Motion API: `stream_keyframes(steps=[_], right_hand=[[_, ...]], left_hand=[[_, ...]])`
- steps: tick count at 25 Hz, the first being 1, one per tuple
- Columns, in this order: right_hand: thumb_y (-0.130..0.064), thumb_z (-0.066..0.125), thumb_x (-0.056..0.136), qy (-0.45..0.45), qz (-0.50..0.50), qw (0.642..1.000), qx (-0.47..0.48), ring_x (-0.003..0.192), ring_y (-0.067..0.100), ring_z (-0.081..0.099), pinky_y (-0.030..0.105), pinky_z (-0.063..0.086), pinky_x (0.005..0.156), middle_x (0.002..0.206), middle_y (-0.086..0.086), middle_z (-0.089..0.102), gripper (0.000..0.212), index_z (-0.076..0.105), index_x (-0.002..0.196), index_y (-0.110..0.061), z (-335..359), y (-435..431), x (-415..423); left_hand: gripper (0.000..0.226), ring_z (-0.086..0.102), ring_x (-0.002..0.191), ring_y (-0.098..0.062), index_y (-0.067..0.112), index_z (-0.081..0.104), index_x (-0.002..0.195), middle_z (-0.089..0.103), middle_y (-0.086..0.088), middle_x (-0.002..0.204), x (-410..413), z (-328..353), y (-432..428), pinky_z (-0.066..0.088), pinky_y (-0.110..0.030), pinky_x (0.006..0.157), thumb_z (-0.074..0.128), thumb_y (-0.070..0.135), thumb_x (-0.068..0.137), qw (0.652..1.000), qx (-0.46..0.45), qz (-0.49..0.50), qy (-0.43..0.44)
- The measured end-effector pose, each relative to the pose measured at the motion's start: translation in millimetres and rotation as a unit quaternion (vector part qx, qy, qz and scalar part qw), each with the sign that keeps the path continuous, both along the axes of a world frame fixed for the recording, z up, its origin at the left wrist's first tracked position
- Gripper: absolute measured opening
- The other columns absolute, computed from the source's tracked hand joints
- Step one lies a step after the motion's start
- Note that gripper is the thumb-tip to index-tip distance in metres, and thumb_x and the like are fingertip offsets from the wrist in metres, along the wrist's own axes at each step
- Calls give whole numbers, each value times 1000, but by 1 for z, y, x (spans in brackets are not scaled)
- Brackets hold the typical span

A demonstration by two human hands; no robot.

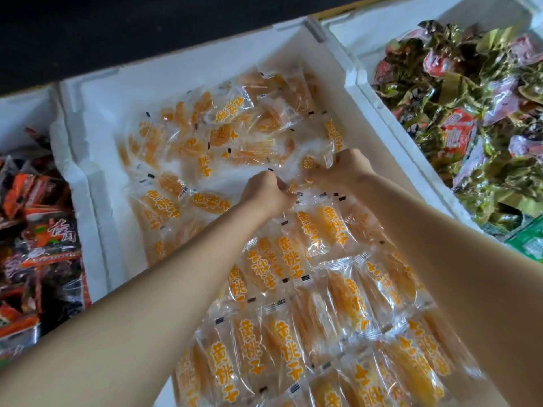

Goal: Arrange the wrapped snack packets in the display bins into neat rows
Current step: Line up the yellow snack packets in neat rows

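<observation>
You were partway through the middle foam bin (182, 74). From its near edge up to about the middle, the dried yellow peach packets (282, 342) lay in overlapped rows, long sides side by side. Towards the far edge and the far-left corner they sat as a loose heap (205, 133), turned every which way, with bare white foam showing around them.

Your left hand (266, 190) and right hand (342, 168) met at the front of that heap, close together near the middle of the bin. Both had their fingers curled down, pinching packet wrappers. How many packets each hand held could not be told.

By the look of it, you were building the next row. The next move called for turning the pinched packets to match the row below. They then needed laying edge over edge against it before you reached further into the heap.

The wrappers were clear, glossy, crinkly film with crimped ends and orange lettering, and the fruit inside was a flat oblong slab. They would likely slide on one another, so a light press down would help.

The bin on the left held orange and black packets (38, 230). The bin on the right held crumpled green-gold and red packets (470, 113).
</observation>
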State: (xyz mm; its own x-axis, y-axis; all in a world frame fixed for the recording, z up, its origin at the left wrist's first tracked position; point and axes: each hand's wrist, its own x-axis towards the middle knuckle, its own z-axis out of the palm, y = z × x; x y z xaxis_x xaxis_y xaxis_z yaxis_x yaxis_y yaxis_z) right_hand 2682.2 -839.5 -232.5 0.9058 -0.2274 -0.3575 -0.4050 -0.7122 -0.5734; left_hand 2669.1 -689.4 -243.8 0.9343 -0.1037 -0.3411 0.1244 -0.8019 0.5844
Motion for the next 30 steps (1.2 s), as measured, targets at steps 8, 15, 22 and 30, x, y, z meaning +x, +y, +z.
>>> stream_keyframes(steps=[8,15,22,30], right_hand=[[-38,74,77,24,4,999,41,57,11,42,26,38,52,68,-1,45,40,44,75,-11,3,11,5],[-27,73,79,-27,-32,993,108,50,10,45,23,39,43,60,-2,49,32,45,67,-15,-4,14,4],[-24,70,81,-55,-5,988,143,53,10,48,18,39,39,63,-3,52,19,56,73,-14,-5,31,1],[-31,64,88,-213,-16,956,200,62,13,53,20,40,53,90,18,66,33,58,95,1,24,21,-9]], left_hand=[[15,51,79,-18,14,59,88,56,-5,91,4,6,10,35,-22,54,63,28,90,998,15,-32,46],[17,50,78,-13,13,48,105,51,5,86,4,4,19,37,-16,57,57,21,94,972,-127,163,-115],[48,52,112,-30,3,43,126,54,-13,120,1,9,-4,42,-34,87,55,38,94,968,-180,172,-15],[50,65,92,-25,8,59,105,67,-13,102,-23,34,-7,54,-40,82,72,48,78,919,-308,231,-87]])
